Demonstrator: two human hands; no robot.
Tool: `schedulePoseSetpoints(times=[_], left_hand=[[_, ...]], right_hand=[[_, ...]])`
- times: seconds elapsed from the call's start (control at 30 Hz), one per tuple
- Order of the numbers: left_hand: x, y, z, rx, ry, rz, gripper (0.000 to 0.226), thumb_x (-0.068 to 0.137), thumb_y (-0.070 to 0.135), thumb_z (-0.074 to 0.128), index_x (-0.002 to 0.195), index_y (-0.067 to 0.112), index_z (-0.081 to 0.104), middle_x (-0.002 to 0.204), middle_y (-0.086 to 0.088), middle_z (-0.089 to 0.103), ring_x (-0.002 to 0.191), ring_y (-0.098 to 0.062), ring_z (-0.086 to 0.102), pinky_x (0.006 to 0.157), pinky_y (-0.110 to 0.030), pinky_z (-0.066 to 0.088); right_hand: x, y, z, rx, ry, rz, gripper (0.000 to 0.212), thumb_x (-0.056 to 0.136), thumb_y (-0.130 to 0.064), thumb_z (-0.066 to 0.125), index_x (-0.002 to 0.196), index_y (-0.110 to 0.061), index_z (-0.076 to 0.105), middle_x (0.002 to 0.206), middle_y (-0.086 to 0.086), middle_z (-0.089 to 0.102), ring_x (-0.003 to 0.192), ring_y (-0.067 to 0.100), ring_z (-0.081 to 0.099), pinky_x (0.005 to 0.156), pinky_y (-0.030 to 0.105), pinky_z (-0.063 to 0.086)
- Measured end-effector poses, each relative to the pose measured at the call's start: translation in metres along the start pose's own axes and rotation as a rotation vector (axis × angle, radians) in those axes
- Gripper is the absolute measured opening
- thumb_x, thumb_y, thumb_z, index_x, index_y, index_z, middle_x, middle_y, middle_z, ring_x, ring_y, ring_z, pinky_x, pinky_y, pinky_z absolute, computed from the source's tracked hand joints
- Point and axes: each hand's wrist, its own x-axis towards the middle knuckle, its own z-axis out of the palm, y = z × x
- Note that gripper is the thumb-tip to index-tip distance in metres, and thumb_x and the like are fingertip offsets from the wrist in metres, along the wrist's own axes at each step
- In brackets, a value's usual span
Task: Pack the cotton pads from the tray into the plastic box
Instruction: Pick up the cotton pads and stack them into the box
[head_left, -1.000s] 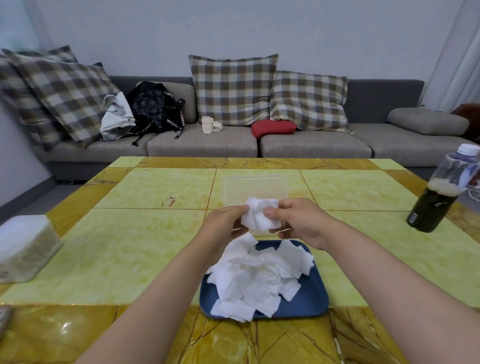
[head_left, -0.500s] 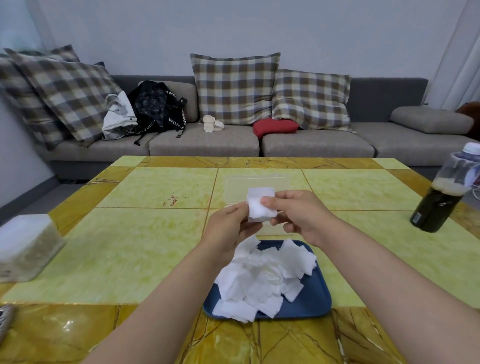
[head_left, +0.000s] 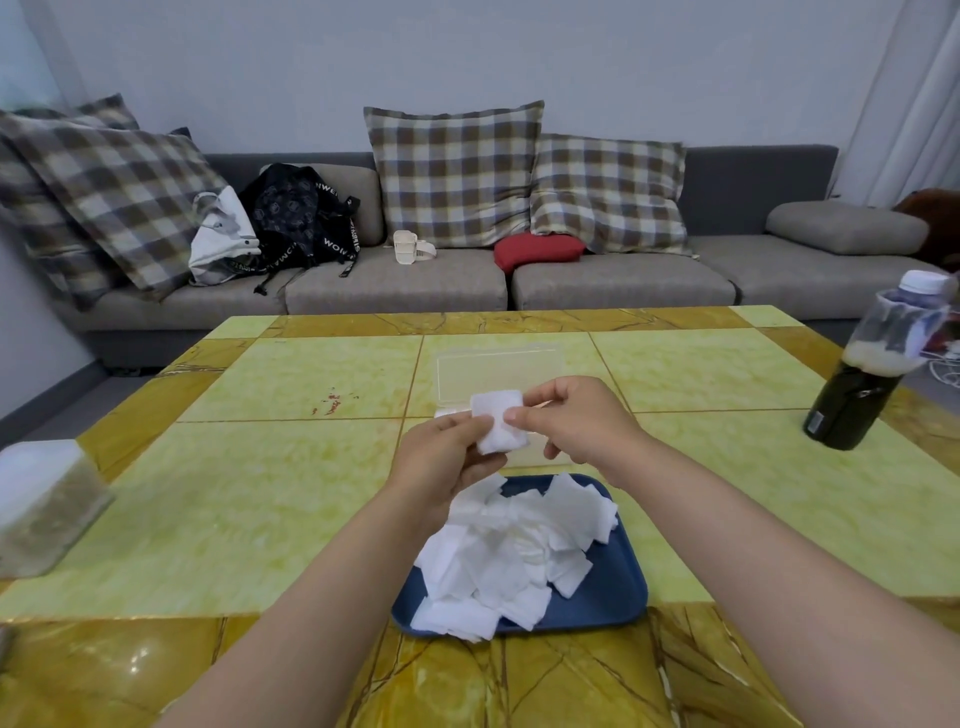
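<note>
I have both hands raised between the blue tray (head_left: 613, 597) and the clear plastic box (head_left: 498, 369), sharing a small stack of cotton pads (head_left: 498, 421). My left hand (head_left: 441, 457) cradles the stack from below with its fingers curled round the lower edge. My right hand (head_left: 576, 421) pinches the right side between thumb and forefinger, I judge to square the soft pads so they go in flat. The box lies open toward the middle of the table (head_left: 260, 493), straight beyond the tray and partly hidden by my hands, so the carry is short. The heap of loose pads (head_left: 509, 551) sits on the tray at the table's near edge, so most of the packing is ahead. A dark bottle (head_left: 857, 395) stands by the right edge, well apart.
</note>
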Motion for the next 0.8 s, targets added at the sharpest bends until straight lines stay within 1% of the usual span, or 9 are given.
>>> schedulePoseSetpoints(times=[0.2,0.3,0.4,0.47,0.53,0.57,0.6,0.67,0.8], left_hand=[[0.007,0.000,-0.014,0.076,0.109,-0.028,0.011,0.094,0.009,0.066,0.097,-0.001,0.066,0.110,-0.021,0.071,0.100,-0.030,0.072,0.077,-0.032,0.062],[0.008,-0.002,-0.015,0.119,0.107,-0.014,0.011,0.094,0.009,0.066,0.098,-0.001,0.066,0.111,-0.022,0.071,0.102,-0.030,0.072,0.079,-0.033,0.062],[0.010,-0.003,-0.013,0.155,0.103,0.002,0.017,0.094,0.010,0.066,0.103,-0.005,0.066,0.110,-0.021,0.071,0.099,-0.030,0.073,0.082,-0.035,0.062],[0.010,-0.004,-0.012,0.182,0.102,0.016,0.022,0.093,0.011,0.067,0.107,-0.006,0.066,0.109,-0.021,0.072,0.096,-0.029,0.074,0.082,-0.035,0.062],[0.009,-0.005,-0.012,0.206,0.099,0.029,0.021,0.093,0.012,0.067,0.106,-0.004,0.067,0.108,-0.020,0.072,0.094,-0.029,0.074,0.082,-0.035,0.062],[0.009,-0.005,-0.012,0.214,0.098,0.034,0.020,0.093,0.012,0.067,0.105,-0.003,0.068,0.108,-0.019,0.073,0.093,-0.028,0.074,0.083,-0.035,0.062],[0.008,-0.005,-0.011,0.218,0.099,0.036,0.019,0.093,0.012,0.067,0.105,-0.003,0.068,0.108,-0.019,0.073,0.093,-0.028,0.074,0.083,-0.035,0.062],[0.008,-0.004,-0.011,0.222,0.102,0.039,0.019,0.093,0.012,0.067,0.105,-0.003,0.068,0.108,-0.019,0.073,0.094,-0.028,0.074,0.082,-0.034,0.062],[0.006,-0.001,-0.011,0.215,0.113,0.036,0.016,0.093,0.012,0.066,0.104,0.000,0.069,0.108,-0.018,0.073,0.096,-0.030,0.074,0.083,-0.035,0.062]], right_hand=[[-0.005,0.017,-0.022,-0.450,-0.392,-0.033,0.012,0.081,-0.031,0.081,0.084,-0.020,0.077,0.083,-0.005,0.073,0.065,0.013,0.061,0.060,0.030,0.055],[-0.009,0.024,-0.016,-0.610,-0.471,-0.019,0.040,0.073,-0.049,0.084,0.105,-0.026,0.076,0.099,-0.015,0.069,0.092,0.008,0.066,0.081,0.028,0.057],[-0.013,0.027,-0.014,-0.640,-0.510,-0.036,0.055,0.070,-0.053,0.084,0.116,-0.026,0.074,0.101,-0.021,0.066,0.097,0.003,0.063,0.088,0.026,0.054],[-0.015,0.030,-0.014,-0.627,-0.560,-0.024,0.056,0.067,-0.056,0.084,0.113,-0.026,0.075,0.099,-0.025,0.067,0.093,0.000,0.064,0.081,0.023,0.053],[-0.014,0.033,-0.013,-0.619,-0.551,-0.017,0.036,0.071,-0.051,0.081,0.092,-0.022,0.076,0.075,-0.024,0.061,0.069,-0.002,0.058,0.064,0.021,0.044],[-0.014,0.033,-0.012,-0.613,-0.528,-0.023,0.027,0.077,-0.044,0.077,0.073,-0.019,0.067,0.060,-0.018,0.050,0.054,0.002,0.047,0.056,0.023,0.037],[-0.013,0.033,-0.012,-0.583,-0.514,-0.014,0.037,0.083,-0.036,0.073,0.060,-0.018,0.050,0.053,-0.011,0.036,0.046,0.009,0.034,0.052,0.026,0.028],[-0.012,0.028,-0.012,-0.492,-0.500,-0.004,0.048,0.090,-0.024,0.063,0.056,-0.020,0.029,0.055,-0.006,0.023,0.045,0.013,0.020,0.050,0.029,0.019],[-0.011,0.022,-0.016,-0.337,-0.451,0.078,0.043,0.090,-0.018,0.055,0.060,-0.021,0.024,0.059,-0.005,0.023,0.054,0.015,0.021,0.053,0.030,0.019]])
